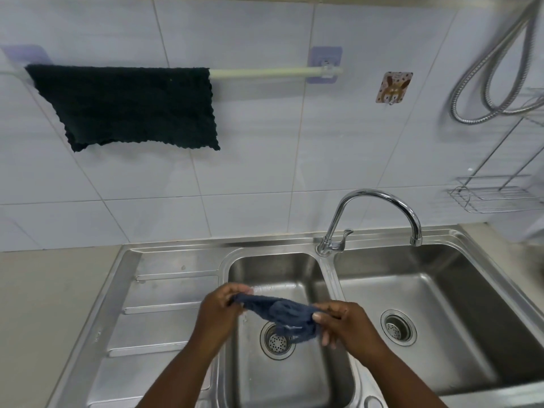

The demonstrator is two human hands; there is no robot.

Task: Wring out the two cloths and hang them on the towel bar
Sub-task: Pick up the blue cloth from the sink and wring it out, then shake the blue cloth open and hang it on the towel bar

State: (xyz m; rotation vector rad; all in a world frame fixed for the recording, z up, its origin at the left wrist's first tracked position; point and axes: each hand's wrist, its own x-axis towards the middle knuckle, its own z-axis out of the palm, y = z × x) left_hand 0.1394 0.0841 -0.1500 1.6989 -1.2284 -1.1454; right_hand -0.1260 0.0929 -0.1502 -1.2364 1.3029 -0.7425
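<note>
A dark green cloth (pixel 129 106) hangs spread over the left part of the pale towel bar (pixel 273 72) on the tiled wall. A blue-grey cloth (pixel 282 315), bunched and twisted, stretches between my two hands above the left sink basin (pixel 279 275). My left hand (pixel 219 307) grips its left end and my right hand (pixel 341 322) grips its right end, with a loose fold hanging down over the drain (pixel 275 343).
A chrome faucet (pixel 379 207) arches over the divider towards the right basin (pixel 441 290). A ribbed drainboard (pixel 159 304) lies left of the basins, then beige counter (pixel 44 304). A wall hook (pixel 393 87), shower hose (pixel 494 69) and wire rack (pixel 494 195) sit at the right.
</note>
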